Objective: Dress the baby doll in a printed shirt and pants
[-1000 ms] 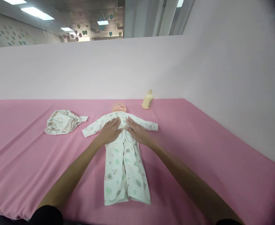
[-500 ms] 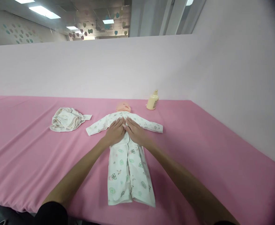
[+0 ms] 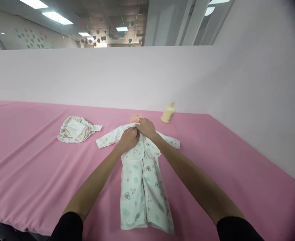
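Note:
A baby doll [image 3: 134,117] lies on its back on the pink cloth, dressed in a white printed romper [image 3: 142,180] with both sleeves spread out. Only the top of the doll's head shows above my hands. My left hand [image 3: 129,138] and my right hand [image 3: 146,128] meet at the romper's collar, just under the doll's chin. Both have their fingers curled in, pinching the fabric at the neckline.
A crumpled white printed garment [image 3: 75,129] lies to the left of the doll. A cream lotion bottle [image 3: 168,113] stands at the back near the pale partition wall. The pink-covered table [image 3: 31,147] stretches wide on both sides.
Both hands slid up from lying flat on the doll's chest to the collar, and their fingers closed on the fabric. The view shifted slightly to the right.

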`<state>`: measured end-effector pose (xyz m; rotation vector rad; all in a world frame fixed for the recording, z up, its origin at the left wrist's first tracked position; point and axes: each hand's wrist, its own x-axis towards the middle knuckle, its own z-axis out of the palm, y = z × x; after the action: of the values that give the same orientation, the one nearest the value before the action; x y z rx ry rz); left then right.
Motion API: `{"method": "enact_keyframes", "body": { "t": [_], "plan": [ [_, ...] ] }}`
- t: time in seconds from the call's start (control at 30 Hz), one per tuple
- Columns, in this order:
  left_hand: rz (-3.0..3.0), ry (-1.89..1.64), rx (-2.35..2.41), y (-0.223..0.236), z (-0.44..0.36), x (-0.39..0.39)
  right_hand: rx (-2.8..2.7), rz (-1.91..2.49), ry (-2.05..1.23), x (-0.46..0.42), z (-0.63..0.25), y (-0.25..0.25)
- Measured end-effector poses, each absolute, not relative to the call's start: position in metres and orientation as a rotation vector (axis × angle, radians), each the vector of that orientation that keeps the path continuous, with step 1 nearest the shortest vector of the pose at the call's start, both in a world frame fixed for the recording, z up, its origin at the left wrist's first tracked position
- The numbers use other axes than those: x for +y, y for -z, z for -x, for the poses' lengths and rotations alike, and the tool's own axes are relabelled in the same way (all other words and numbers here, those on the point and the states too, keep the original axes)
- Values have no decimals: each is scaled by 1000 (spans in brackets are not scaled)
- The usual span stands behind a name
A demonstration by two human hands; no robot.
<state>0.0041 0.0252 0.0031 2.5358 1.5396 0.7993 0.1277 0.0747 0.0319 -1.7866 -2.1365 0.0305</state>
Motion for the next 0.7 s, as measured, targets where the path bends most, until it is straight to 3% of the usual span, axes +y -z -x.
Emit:
{"method": "enact_keyframes", "body": {
  "t": [0.43,0.63,0.7],
  "plan": [
    [-2589,-653,1458,-11,6,30,-2253,1809,-9,83,-131,-41],
    [-2738,-491,1527,-31,12,12,-2096,1444,19,0,-159,-23],
    [-2783,-459,1576,-39,10,-5,-2099,1328,-113,-45,-169,-14]
  ]
}}
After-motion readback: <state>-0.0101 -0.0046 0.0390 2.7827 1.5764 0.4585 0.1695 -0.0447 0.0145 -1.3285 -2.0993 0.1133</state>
